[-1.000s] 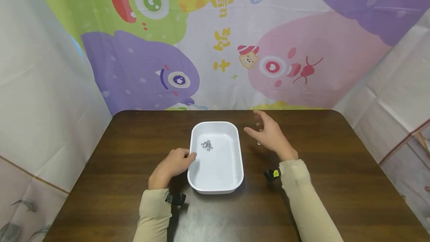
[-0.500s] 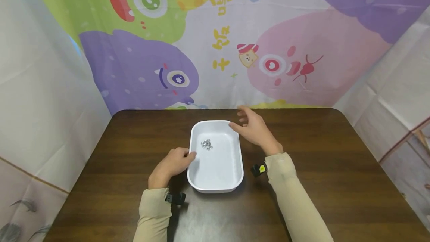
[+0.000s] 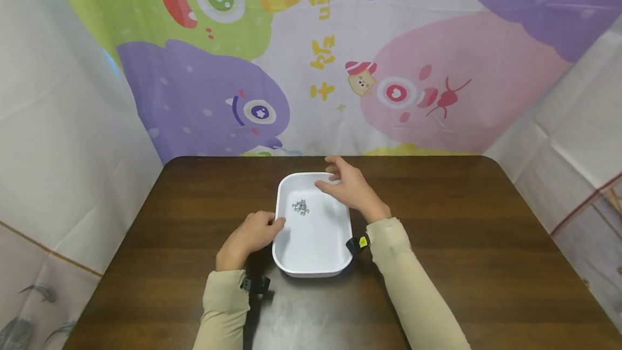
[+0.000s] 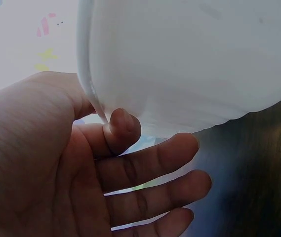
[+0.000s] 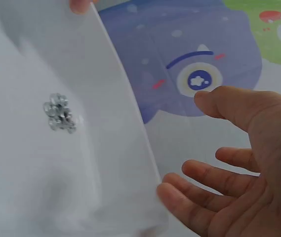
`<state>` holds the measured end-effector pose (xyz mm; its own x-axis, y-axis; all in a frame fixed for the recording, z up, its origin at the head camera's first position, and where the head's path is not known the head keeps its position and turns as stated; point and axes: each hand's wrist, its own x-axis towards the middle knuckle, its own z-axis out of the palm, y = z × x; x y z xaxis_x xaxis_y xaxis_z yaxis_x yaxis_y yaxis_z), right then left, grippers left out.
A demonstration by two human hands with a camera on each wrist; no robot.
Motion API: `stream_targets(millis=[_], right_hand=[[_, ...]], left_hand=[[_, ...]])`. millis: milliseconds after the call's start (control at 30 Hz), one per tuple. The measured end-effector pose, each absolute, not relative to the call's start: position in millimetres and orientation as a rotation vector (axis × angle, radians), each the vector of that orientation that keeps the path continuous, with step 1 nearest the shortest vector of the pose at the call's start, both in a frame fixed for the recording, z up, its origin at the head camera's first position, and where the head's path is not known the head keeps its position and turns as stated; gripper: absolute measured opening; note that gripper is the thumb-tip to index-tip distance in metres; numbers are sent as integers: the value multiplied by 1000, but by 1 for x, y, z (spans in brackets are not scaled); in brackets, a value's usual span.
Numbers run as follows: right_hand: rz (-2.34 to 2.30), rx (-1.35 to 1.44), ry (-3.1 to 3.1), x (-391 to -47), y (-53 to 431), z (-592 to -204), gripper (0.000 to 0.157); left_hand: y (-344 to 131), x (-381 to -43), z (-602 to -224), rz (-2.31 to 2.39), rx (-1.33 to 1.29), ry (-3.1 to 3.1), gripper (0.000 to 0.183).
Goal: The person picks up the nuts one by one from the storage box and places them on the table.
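Note:
A white rectangular tray (image 3: pixel 315 253) with rounded corners sits on the brown table. A small heap of shiny silver pieces (image 3: pixel 301 207) lies in its far left part, some looking round or ring-like in the right wrist view. My left hand (image 3: pixel 252 236) pinches the tray's left rim, thumb over the inside and index finger curled beneath the edge (image 4: pixel 92 94), the other fingers loosely extended. My right hand (image 3: pixel 352 187) hovers over the far right corner of the tray, thumb and fingers spread apart. Nothing shows between its fingers in the right wrist view.
The dark brown wooden table (image 3: pixel 461 242) spreads around the tray. A cartoon-printed cloth (image 3: pixel 320 69) hangs right behind its far edge, and pale cloths stand at both sides. Black wrist cameras (image 3: pixel 255 285) are strapped at both sleeves.
My right hand has moved left from the table onto the tray's far right corner. A small shiny piece under it a second ago is out of sight. The left hand keeps its grip.

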<state>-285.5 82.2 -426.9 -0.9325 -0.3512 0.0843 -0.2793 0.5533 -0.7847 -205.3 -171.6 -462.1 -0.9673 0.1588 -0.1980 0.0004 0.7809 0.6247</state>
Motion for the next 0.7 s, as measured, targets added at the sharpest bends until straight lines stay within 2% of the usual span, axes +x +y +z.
stream_targets(millis=[200,700], right_hand=[[-1255,-488,2664,-287,77,-433,76],[-1167,-570,2675,-296,53,-444,65]], left_hand=[[-170,-206,-462,956,129,2726,34],[-172,-207,-462,956,134,2722,35]])
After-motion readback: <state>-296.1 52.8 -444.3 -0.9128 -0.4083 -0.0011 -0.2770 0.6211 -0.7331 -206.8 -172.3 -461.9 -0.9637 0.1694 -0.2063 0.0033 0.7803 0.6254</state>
